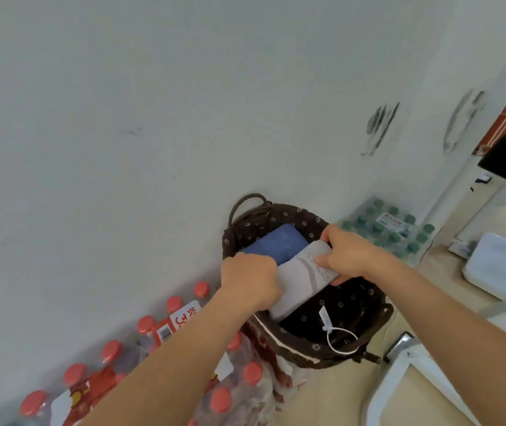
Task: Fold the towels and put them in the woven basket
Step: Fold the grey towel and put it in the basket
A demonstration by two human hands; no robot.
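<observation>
White wall behind woven basket [301, 342]; both hands' [250, 279] [350, 255] grip pinching folded grey towel [299, 282], lettering unreadable.

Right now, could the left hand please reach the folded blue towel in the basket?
Probably yes: the left hand is just beside the folded blue towel, which lies uncovered in the brown woven basket. Its grip is on the grey towel, though.
</observation>
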